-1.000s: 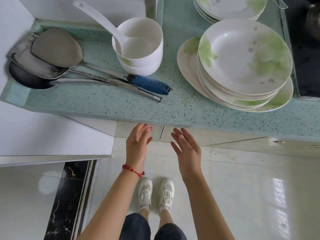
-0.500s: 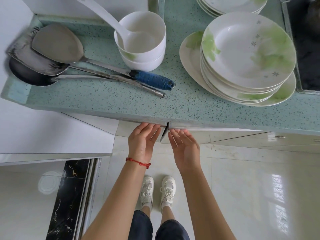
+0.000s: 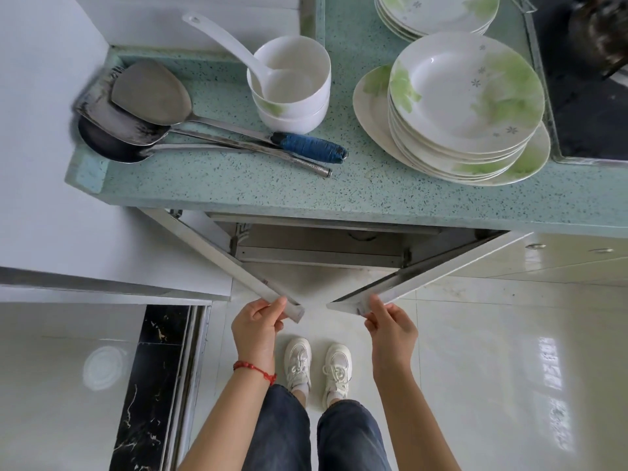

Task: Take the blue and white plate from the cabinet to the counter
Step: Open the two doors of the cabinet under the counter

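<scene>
Fingers of each hand — left [image 3: 255, 326], right [image 3: 390, 329] — pinch an open cabinet door's edge.

1. The two cabinet doors, left door [image 3: 217, 258] and right door [image 3: 438, 271], stood swung outward, leaving a wedge-shaped gap between them into the cabinet [image 3: 319, 248].
2. A metal rail [image 3: 319, 256] crossed the opening just under the tabletop [image 3: 238, 185].
3. The tabletop's front strip lay bare; behind it sat spatulas [image 3: 149, 107], bowls [image 3: 292, 93] and stacked plates [image 3: 465, 103].
</scene>
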The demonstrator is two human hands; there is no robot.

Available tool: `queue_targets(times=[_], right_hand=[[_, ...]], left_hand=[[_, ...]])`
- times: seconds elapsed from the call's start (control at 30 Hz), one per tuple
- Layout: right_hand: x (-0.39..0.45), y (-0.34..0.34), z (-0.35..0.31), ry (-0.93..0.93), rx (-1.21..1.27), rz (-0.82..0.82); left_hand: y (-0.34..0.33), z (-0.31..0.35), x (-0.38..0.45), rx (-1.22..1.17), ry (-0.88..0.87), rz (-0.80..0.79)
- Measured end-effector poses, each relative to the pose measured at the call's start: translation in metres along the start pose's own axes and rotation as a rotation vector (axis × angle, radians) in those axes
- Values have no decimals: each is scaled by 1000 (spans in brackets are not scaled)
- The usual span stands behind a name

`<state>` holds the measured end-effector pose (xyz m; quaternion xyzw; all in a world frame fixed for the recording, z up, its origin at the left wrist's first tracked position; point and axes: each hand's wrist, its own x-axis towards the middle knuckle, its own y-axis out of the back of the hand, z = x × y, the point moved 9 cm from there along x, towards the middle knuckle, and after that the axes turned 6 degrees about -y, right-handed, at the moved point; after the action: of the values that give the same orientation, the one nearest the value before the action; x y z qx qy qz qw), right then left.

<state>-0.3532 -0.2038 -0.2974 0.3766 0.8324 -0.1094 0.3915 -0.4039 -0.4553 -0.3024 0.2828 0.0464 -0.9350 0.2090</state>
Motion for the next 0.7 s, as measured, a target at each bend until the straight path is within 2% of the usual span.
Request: queue_targets(times=[0.43,0.7], right_hand=[[-24,82,10,115,-169,3],[-31,142,15,176,-231,49]], left_hand=[[93,2,-31,194,-176,134],[146,6,-52,234,-199,176]])
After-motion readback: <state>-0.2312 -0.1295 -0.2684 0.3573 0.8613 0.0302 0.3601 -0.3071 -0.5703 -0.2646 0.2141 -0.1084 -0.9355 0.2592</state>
